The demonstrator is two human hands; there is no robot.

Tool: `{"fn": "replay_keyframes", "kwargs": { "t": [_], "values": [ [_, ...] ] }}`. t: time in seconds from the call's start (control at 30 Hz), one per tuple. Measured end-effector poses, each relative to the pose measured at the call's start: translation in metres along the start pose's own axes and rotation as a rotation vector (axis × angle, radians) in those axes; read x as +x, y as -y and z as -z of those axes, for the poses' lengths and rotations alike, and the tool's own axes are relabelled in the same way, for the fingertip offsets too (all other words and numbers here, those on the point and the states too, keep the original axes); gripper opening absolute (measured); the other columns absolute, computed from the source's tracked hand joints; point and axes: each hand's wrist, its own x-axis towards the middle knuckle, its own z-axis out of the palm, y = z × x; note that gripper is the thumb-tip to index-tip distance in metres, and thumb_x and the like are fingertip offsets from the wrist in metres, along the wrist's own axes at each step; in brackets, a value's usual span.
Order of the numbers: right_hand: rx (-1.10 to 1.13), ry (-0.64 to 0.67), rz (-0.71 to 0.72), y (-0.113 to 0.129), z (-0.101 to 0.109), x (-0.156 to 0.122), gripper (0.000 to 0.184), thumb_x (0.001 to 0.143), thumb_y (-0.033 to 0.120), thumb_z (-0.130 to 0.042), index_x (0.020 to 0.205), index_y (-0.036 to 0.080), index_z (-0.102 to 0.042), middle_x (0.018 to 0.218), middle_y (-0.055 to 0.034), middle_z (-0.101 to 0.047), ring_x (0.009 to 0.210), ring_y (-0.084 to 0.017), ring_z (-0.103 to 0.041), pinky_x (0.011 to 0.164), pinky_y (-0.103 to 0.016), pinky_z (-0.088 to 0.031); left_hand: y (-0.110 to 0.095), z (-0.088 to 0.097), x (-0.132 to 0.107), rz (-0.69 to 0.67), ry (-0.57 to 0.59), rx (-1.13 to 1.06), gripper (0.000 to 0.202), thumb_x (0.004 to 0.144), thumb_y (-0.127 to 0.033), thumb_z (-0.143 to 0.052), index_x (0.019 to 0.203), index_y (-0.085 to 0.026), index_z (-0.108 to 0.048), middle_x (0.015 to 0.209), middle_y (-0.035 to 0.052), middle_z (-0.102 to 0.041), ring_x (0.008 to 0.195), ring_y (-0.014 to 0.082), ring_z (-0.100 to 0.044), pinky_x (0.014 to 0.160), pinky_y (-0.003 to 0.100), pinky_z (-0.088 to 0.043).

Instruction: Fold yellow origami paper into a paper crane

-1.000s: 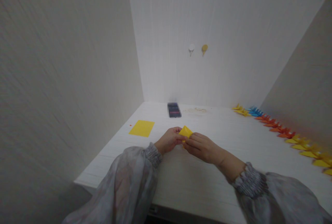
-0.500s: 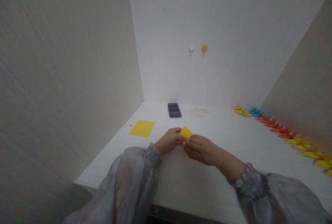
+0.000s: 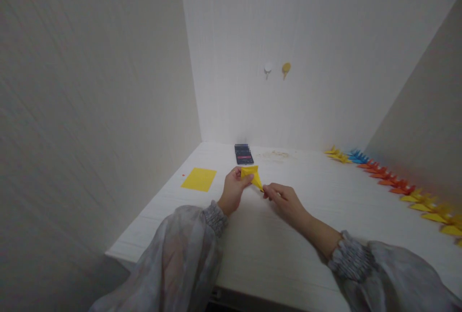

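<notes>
While your left hand (image 3: pixel 234 190) pinches the folded yellow paper (image 3: pixel 251 175) above the table (image 3: pixel 288 235), your right hand (image 3: pixel 283 200) grips its pointed tip. No writing shows.

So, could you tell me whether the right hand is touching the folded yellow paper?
Touching. The head view shows the right hand pinching the lower tip of the folded yellow paper.

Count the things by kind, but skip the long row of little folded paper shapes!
Folded yellow paper piece, pinched by left hand and right hand: 1
Flat yellow paper sheet: 1
Dark phone: 1
Round wall hooks, one white, one yellow: 2
Total: 5
</notes>
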Motion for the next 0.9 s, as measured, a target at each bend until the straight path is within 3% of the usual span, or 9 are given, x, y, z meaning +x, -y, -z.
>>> {"fn": "replay_keyframes", "kwargs": {
  "t": [0.1, 0.23, 0.4, 0.53, 0.77, 0.9],
  "values": [
    [0.269, 0.026, -0.227, -0.0005, -0.0057, 0.0030, 0.042, 0.082, 0.041, -0.036, 0.060, 0.016, -0.063, 0.053, -0.0013, -0.055, 0.053, -0.011, -0.050, 0.054, -0.023, -0.038, -0.0019, -0.0028, -0.0016, -0.032, -0.012, 0.073, 0.029, 0.057, -0.024, -0.067, 0.076, -0.014, -0.047, 0.071, -0.0004, -0.058, 0.063, 0.0096, -0.054, 0.064, 0.025, -0.042],
    [0.504, 0.064, -0.330, -0.0024, -0.0089, 0.0044, 0.033, 0.074, 0.042, -0.050, 0.061, 0.016, -0.065, 0.054, -0.0009, -0.057, 0.051, -0.010, -0.048, 0.053, -0.022, -0.037, -0.0033, -0.0054, -0.0045, -0.006, -0.007, 0.148, 0.028, 0.059, -0.024, -0.066, 0.076, -0.014, -0.046, 0.071, -0.0009, -0.056, 0.061, 0.0085, -0.053, 0.060, 0.023, -0.041],
    [0.648, 0.118, -0.456, -0.0055, -0.0114, 0.0033, 0.031, 0.070, 0.041, -0.055, 0.064, 0.014, -0.067, 0.051, -0.0018, -0.057, 0.046, -0.009, -0.047, 0.049, -0.022, -0.036, -0.0004, -0.0034, -0.0052, -0.052, 0.008, 0.222, 0.024, 0.062, -0.024, -0.063, 0.076, -0.014, -0.046, 0.072, -0.0005, -0.055, 0.062, 0.0087, -0.053, 0.060, 0.023, -0.042],
    [0.670, 0.110, -0.499, -0.0052, -0.0109, 0.0039, 0.027, 0.066, 0.039, -0.060, 0.061, 0.013, -0.066, 0.051, -0.0021, -0.058, 0.043, -0.008, -0.046, 0.046, -0.021, -0.035, 0.0033, -0.0017, -0.0041, -0.069, 0.010, 0.279, 0.022, 0.063, -0.023, -0.062, 0.075, -0.014, -0.046, 0.070, -0.0011, -0.055, 0.060, 0.0083, -0.053, 0.058, 0.022, -0.042],
    [0.568, 0.016, -0.502, -0.0055, -0.0089, 0.0074, 0.018, 0.063, 0.032, -0.060, 0.060, 0.015, -0.064, 0.056, -0.0017, -0.061, 0.043, -0.008, -0.046, 0.045, -0.021, -0.036, 0.0040, -0.0012, -0.0024, 0.013, -0.045, 0.171, 0.026, 0.062, -0.026, -0.061, 0.072, -0.016, -0.040, 0.070, -0.0021, -0.054, 0.063, 0.0091, -0.054, 0.060, 0.024, -0.044],
    [0.453, -0.024, -0.457, -0.0065, -0.0092, 0.0072, 0.017, 0.064, 0.030, -0.057, 0.067, 0.015, -0.064, 0.057, -0.0013, -0.061, 0.046, -0.009, -0.048, 0.046, -0.022, -0.037, -0.0021, -0.0017, -0.0041, 0.015, -0.072, 0.281, 0.028, 0.058, -0.023, -0.064, 0.075, -0.016, -0.043, 0.068, -0.0025, -0.053, 0.061, 0.0090, -0.053, 0.056, 0.021, -0.043]
  ]
}}
